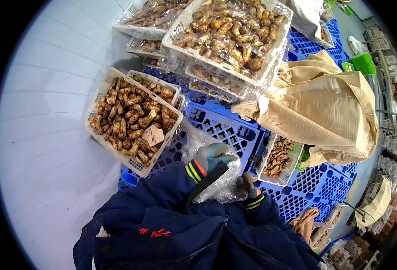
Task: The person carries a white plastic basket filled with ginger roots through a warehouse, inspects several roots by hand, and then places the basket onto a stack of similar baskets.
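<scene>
A crumpled sheet of see-through plastic film [223, 184] is bunched up in front of my chest. My left hand [214, 157], in a grey-blue glove, is closed on its upper part. At the film's right edge, my right hand [249, 182] wears a darker glove and grips it too; its fingers are partly hidden. A loose end of film trails toward the white crate [100, 143] on the left. Brown-and-white mushrooms [129, 112] fill that crate, and a small cardboard tag [153, 135] lies on them. A dark strap [207, 182] crosses beside my left wrist.
Blue plastic pallets [221, 128] lie beneath the crates. Ahead stands a stack of film-wrapped mushroom crates [173, 40]. Beige striped cloth [320, 108] drapes over things at right, beside a low crate of smaller mushrooms [277, 157]. A pale wall [50, 112] bounds the left.
</scene>
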Available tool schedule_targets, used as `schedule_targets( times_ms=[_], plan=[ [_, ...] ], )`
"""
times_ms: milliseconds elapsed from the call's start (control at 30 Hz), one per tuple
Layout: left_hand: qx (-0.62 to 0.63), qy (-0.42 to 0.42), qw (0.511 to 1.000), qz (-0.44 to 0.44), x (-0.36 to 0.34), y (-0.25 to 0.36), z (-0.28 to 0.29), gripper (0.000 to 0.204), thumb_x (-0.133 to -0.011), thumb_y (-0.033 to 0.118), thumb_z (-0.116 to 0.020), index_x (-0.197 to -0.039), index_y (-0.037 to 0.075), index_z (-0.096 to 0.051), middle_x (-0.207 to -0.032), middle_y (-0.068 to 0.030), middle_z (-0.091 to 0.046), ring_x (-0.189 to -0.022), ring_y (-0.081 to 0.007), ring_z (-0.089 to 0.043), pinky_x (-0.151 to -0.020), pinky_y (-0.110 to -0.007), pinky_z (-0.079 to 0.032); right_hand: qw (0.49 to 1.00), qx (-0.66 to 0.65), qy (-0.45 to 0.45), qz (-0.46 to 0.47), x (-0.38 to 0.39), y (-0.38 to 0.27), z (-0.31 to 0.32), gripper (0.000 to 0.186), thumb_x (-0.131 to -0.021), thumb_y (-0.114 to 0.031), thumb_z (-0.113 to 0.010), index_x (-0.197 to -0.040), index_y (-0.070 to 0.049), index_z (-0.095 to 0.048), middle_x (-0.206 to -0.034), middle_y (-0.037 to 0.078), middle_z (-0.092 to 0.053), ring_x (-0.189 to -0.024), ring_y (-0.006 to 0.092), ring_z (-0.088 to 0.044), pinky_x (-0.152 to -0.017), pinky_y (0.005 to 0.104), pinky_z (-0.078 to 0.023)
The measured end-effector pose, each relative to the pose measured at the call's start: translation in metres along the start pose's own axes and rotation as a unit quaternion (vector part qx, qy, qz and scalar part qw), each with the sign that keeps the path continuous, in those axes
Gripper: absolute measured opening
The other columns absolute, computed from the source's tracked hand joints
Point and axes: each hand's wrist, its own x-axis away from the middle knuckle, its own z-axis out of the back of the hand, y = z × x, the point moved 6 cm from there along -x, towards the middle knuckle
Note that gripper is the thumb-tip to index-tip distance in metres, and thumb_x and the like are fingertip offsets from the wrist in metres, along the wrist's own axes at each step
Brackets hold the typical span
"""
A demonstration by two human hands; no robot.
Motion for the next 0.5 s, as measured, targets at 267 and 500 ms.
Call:
schedule_targets(
  times_ms=[267,500],
  plan=[
    [-0.077,0.096,0.988,0.095,-0.05,-0.051,-0.034,0.026,-0.074,0.023,-0.071,-0.081,0.001,-0.059,-0.071,-0.0058,-0.054,-0.065,-0.0118,-0.045,-0.06,-0.028,-0.041,0.837,0.475,0.249,0.11,-0.004,-0.058,0.068,0.042,-0.065,-0.006,-0.072,-0.104,0.001,-0.058,-0.095,0.007,-0.063,-0.086,0.0172,-0.06,-0.076,0.0314,-0.049],
    [-0.638,0.277,0.711,0.107,-0.008,-0.027,0.078,0.055,-0.075,0.024,-0.069,-0.12,0.001,-0.048,-0.107,-0.0219,-0.057,-0.096,-0.0335,-0.057,-0.079,-0.042,-0.048,0.797,0.483,0.34,0.131,0.002,-0.099,0.102,0.056,-0.064,-0.009,-0.074,-0.114,0.003,-0.052,-0.106,0.011,-0.061,-0.094,0.0181,-0.057,-0.082,0.03,-0.046]
  ],
)
